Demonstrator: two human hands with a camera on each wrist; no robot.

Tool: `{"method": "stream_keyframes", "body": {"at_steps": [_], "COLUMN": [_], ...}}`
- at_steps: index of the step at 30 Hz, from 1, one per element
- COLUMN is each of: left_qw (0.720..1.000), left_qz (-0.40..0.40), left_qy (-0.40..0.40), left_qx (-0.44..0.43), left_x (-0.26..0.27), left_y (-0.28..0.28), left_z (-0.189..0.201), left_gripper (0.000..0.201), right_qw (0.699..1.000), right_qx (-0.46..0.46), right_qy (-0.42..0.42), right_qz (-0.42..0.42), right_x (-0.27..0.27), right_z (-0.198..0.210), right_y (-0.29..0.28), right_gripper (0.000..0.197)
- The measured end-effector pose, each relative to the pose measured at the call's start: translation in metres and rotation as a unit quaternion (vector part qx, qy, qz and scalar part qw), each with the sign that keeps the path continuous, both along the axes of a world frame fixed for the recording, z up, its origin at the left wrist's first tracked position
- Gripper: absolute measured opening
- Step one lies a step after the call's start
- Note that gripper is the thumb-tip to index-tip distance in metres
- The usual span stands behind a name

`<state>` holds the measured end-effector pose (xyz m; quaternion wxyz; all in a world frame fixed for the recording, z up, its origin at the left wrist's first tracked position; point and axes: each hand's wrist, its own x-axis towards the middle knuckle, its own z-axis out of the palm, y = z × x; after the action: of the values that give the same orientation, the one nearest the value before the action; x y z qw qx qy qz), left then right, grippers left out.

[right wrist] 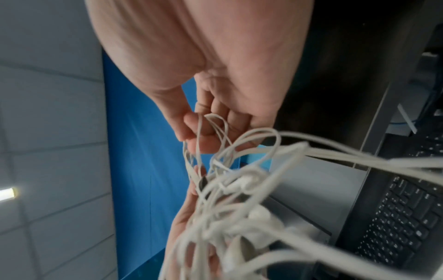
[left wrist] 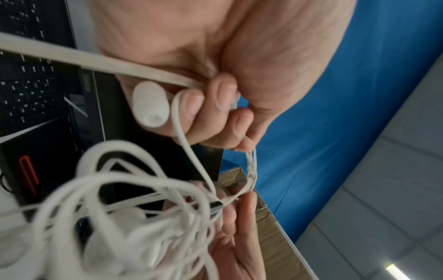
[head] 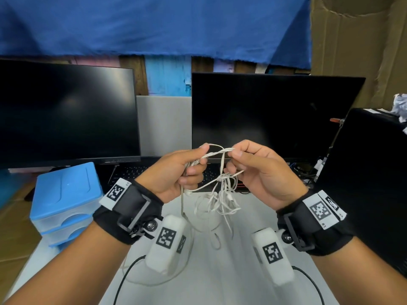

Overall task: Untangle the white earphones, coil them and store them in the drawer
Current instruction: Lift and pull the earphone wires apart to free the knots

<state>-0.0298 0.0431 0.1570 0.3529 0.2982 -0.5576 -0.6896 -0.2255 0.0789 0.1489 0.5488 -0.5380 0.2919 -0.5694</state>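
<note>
Head view: my left hand [head: 176, 172] and right hand [head: 259, 172] are both up over the white table [head: 220, 271], each pinching the white earphones [head: 220, 188] between thumb and fingertips; the knotted bunch dangles between my palms.
Drawer unit: blue drawer box [head: 63, 201] sits at about 9 o'clock from my hands, near the left monitor [head: 66, 113].
Left wrist view: fingers [left wrist: 225, 98] curled tight on the cord, a white capsule piece [left wrist: 151, 106] at 9 o'clock of them.
Right wrist view: thumb and fingertips [right wrist: 203, 140] pinched on thin loops, blurry tangle at 6 o'clock.

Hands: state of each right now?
Left hand: fingers curled, grips the white earphones cable.
Right hand: pinches the same cable near the top of the tangle.
</note>
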Motion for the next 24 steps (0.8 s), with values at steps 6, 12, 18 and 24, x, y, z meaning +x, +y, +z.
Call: {"method": "stream_keyframes", "body": {"at_steps": [6, 12, 18, 24], "left_qw": [0.997, 0.996, 0.988, 0.985], "left_qz": [-0.012, 0.045, 0.111, 0.112], "left_qy": [0.072, 0.048, 0.041, 0.028], "left_qx": [0.007, -0.057, -0.103, -0.126], "left_x": [-0.002, -0.002, -0.002, -0.002], "left_y": [0.001, 0.003, 0.008, 0.010], "left_z": [0.003, 0.006, 0.007, 0.007], "left_gripper": [0.038, 0.039, 0.035, 0.034], "right_qw": [0.994, 0.975, 0.971, 0.944], "right_qx": [-0.054, -0.138, -0.156, -0.192], "right_qy": [0.098, 0.160, 0.145, 0.224], "right_qz": [-0.008, -0.068, -0.106, -0.146], "right_x": [-0.002, -0.001, 0.005, 0.006], "right_z": [0.004, 0.009, 0.007, 0.008], "right_y": [0.007, 0.013, 0.019, 0.020], "right_gripper": [0.010, 0.007, 0.022, 0.018]}}
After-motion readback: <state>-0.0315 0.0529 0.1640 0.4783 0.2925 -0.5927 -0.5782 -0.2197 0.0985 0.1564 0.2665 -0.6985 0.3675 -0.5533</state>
